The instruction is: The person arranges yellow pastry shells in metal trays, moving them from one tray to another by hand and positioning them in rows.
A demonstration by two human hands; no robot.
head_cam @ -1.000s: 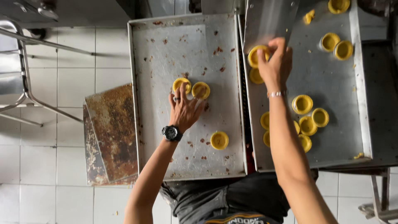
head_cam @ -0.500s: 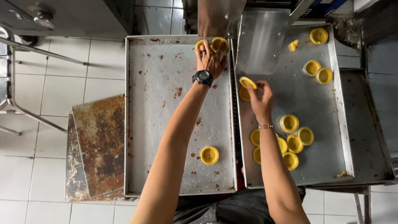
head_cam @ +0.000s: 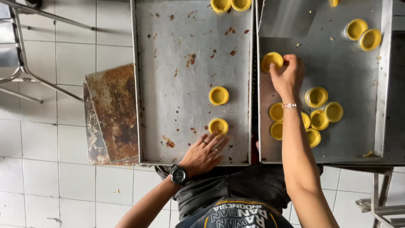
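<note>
Two flat metal baking trays lie side by side. On the left tray point(head_cam: 181, 84) my left hand point(head_cam: 206, 153), with a wristwatch and rings, rests at the near edge, fingers spread just below a yellow tart shell point(head_cam: 218, 126). Another shell point(head_cam: 219, 95) sits a little farther, and two more point(head_cam: 230, 4) lie at the far edge. Over the right tray point(head_cam: 341, 63) my right hand point(head_cam: 289, 76), with a thin bracelet, pinches a yellow tart shell point(head_cam: 271, 60). A cluster of several shells point(head_cam: 319, 119) lies beside my right forearm.
Two more shells point(head_cam: 363, 34) sit at the right tray's far corner. Rusty flat trays point(head_cam: 112, 114) lean at the left above a white tiled floor. A metal chair frame point(head_cam: 25, 71) stands far left, and a metal stand leg point(head_cam: 384, 202) at bottom right.
My left hand drew back from the far edge of the left tray to its near edge, leaving two shells there. My right hand still holds a shell over the right tray.
</note>
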